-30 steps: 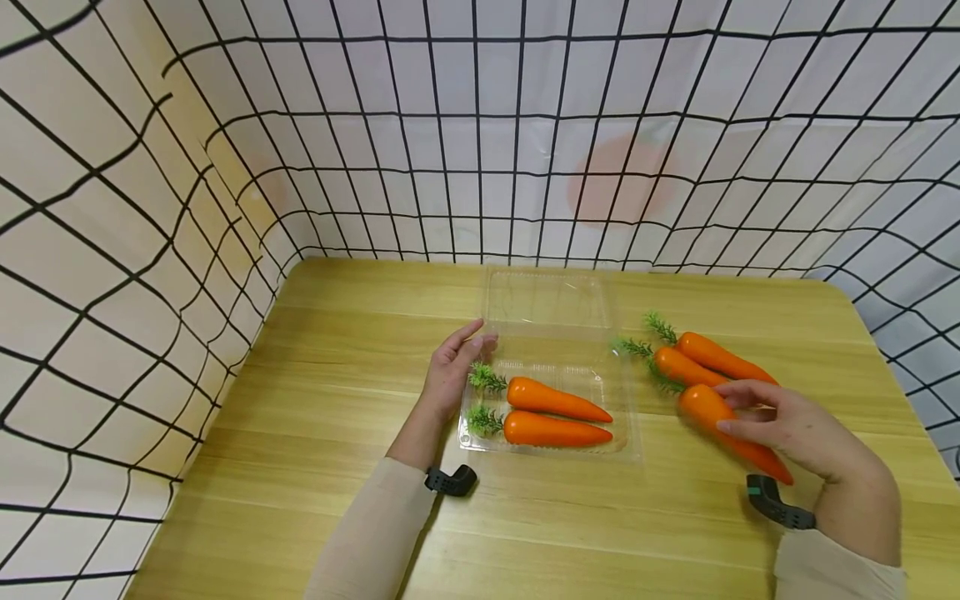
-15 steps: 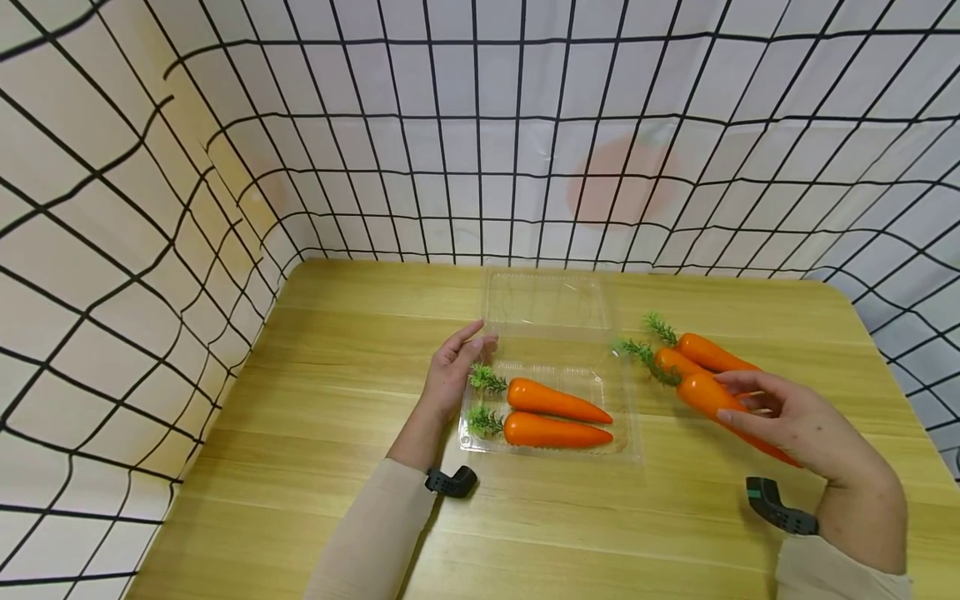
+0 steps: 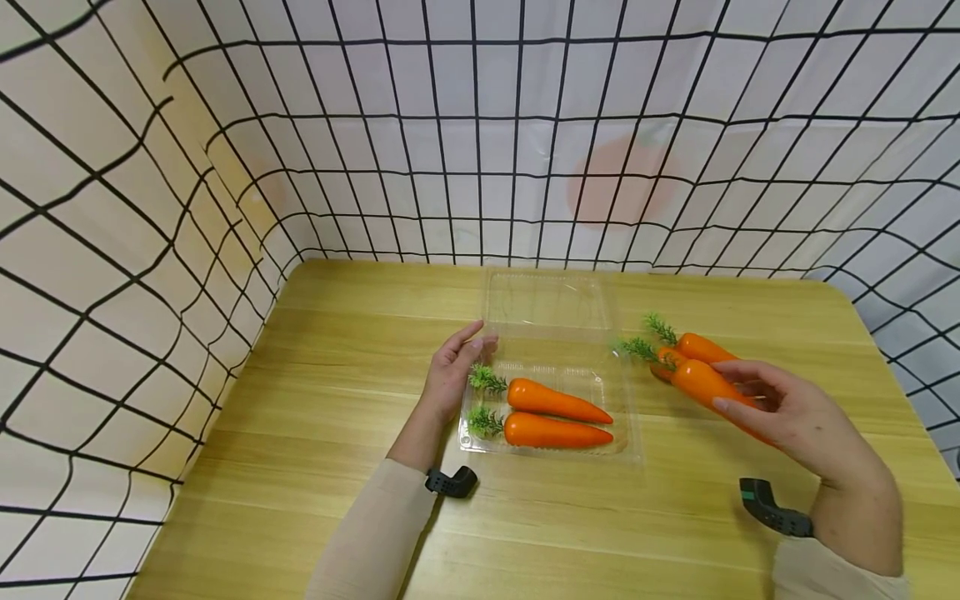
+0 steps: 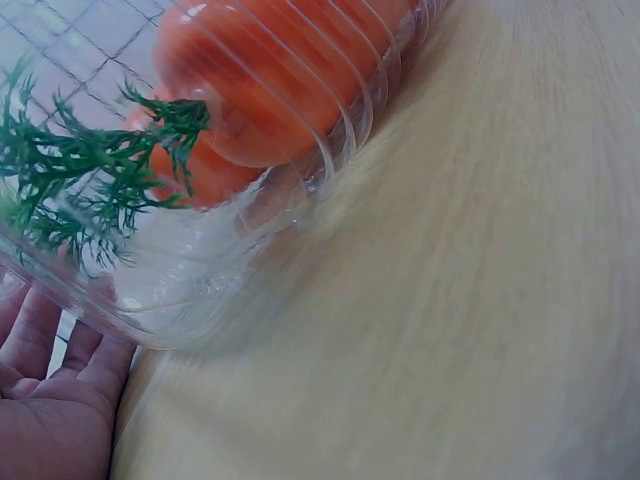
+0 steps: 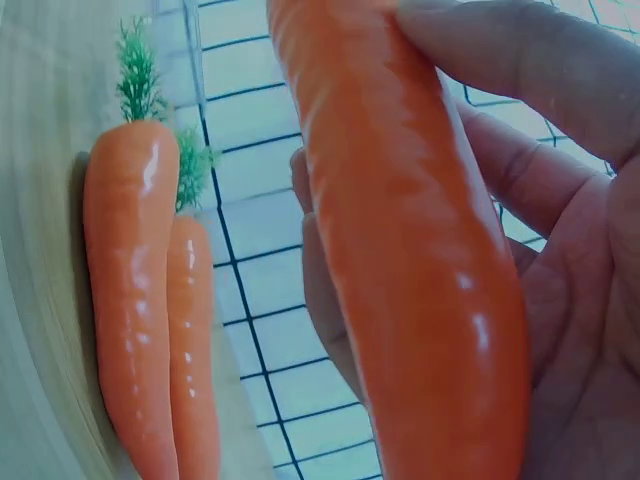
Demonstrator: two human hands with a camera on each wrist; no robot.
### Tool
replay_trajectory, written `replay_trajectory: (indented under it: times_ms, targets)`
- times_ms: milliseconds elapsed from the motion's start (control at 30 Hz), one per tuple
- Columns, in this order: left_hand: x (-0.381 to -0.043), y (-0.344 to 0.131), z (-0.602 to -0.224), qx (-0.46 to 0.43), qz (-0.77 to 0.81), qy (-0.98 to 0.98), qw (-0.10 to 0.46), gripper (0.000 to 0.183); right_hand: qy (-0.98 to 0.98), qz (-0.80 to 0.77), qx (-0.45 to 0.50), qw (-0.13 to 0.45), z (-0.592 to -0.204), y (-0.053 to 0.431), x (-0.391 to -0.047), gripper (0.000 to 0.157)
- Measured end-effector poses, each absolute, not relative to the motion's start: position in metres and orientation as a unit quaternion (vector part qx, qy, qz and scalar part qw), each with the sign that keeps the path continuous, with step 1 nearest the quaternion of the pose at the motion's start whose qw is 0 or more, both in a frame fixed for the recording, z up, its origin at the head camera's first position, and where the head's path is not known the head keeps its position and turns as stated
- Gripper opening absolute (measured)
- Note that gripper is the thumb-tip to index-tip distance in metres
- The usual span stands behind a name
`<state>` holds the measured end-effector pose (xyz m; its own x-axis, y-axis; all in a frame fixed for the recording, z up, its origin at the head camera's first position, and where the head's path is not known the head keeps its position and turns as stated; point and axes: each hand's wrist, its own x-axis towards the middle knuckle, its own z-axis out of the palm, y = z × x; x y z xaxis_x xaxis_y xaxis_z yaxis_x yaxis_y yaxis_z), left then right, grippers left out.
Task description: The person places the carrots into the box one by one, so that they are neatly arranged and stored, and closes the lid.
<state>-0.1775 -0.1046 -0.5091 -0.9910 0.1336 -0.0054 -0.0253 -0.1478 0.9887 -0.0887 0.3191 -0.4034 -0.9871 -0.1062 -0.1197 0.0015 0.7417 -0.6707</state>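
Note:
My right hand (image 3: 798,421) grips an orange carrot (image 3: 708,385) with green leaves, thumb on one side and fingers curled round the other. In the right wrist view this held carrot (image 5: 410,260) is raised off the table, apart from two carrots lying there: a near carrot (image 5: 132,280) and a far carrot (image 5: 192,340). A clear plastic clamshell box (image 3: 626,433) stands with its lid (image 3: 546,300) folded back. Inside it two carrots lie side by side, an upper carrot (image 3: 558,400) and a lower carrot (image 3: 557,430), leaves leftward. My left hand (image 3: 448,375) rests loosely against the box's left side, fingers extended.
A wooden table (image 3: 330,400) carries everything. Black wire grid panels (image 3: 480,150) with pale sheets behind them rise along the back and sides. Each wrist wears a black band, the left band (image 3: 452,482) and the right band (image 3: 776,510).
The carrot in my right hand has been lifted and shifted a little up and left, now covering part of the two lying behind it. My left hand and the box have stayed in place.

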Motion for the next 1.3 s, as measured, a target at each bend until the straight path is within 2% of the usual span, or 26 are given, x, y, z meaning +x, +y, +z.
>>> replay_trajectory:
  times_ms: [300,933,1300]
  targets:
    - [-0.178,-0.105,-0.509,0.038,0.759,0.648,0.053,0.045,0.928,-0.366,-0.059,0.037,-0.398,0.298,-0.091,0.045]
    - [-0.178,-0.105,-0.509,0.036,0.758,0.649,0.051,0.045,0.936,-0.344,-0.07,0.021,-0.388,0.272,-0.096,0.048]
    - [-0.178,-0.105,-0.508,0.036,0.761,0.646,0.055,0.045,0.924,-0.367,-0.105,0.02,-0.387,0.256,-0.107,0.042]
